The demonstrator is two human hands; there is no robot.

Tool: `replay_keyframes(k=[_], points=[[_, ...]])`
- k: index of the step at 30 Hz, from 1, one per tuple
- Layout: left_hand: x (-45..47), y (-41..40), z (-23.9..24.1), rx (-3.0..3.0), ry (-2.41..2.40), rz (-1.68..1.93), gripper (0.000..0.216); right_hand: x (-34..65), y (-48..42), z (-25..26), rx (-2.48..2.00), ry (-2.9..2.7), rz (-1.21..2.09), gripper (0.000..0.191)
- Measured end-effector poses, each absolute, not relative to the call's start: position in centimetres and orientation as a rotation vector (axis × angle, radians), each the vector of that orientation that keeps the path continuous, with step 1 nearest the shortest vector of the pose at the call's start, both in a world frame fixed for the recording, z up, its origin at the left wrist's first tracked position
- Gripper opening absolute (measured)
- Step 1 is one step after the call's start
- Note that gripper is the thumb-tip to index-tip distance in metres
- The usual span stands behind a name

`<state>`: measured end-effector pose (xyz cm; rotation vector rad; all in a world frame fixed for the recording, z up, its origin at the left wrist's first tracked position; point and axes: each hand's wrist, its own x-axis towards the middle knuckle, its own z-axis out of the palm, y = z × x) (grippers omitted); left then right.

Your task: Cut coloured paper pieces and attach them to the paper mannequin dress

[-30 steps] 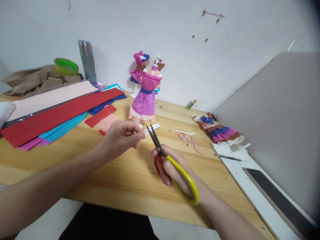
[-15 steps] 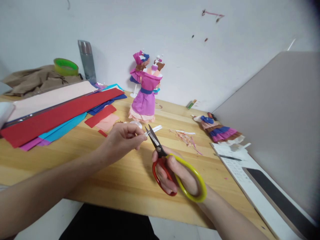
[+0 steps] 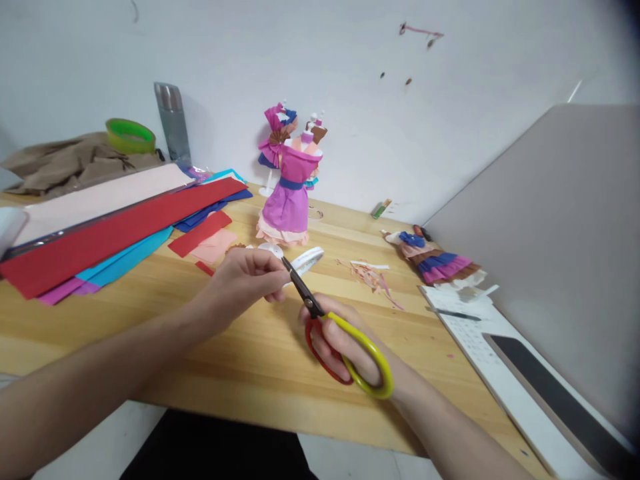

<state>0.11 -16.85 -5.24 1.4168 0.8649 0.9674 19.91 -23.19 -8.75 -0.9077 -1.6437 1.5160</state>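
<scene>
Strip point(image 3: 309, 257), white, sits at frame centre just above the table point(image 3: 240, 363). It is pinched at one end between thumb and fingertips of the left hand point(image 3: 244, 277), which is closed on it. The scissors point(image 3: 327, 327) meet the strip just beside those fingertips, blades nearly together. Right hand point(image 3: 350, 347) grips the red and yellow loops, fingers curled through them. Judgement: a clean cut calls for the strip held taut and seated deep in the blades, with fingertips clear of the edge. Scraps point(image 3: 373, 275) lie right of centre. A paper dress point(image 3: 289, 200) stands behind. Coloured sheets point(image 3: 115, 227) lie at upper left.
</scene>
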Motion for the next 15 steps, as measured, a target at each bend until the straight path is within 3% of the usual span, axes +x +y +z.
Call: replay_keyframes(k=[10, 15], points=[[0.1, -16.7, -5.5, 1.473, 1.002, 1.035, 0.016, 24.1, -20.2, -5.4, -1.286, -2.092, 1.114, 0.035], [0.2, -16.4, -5.7, 1.449, 1.044, 1.067, 0.018, 24.3, -20.4, -5.1, -1.479, -2.414, 0.818, 0.012]])
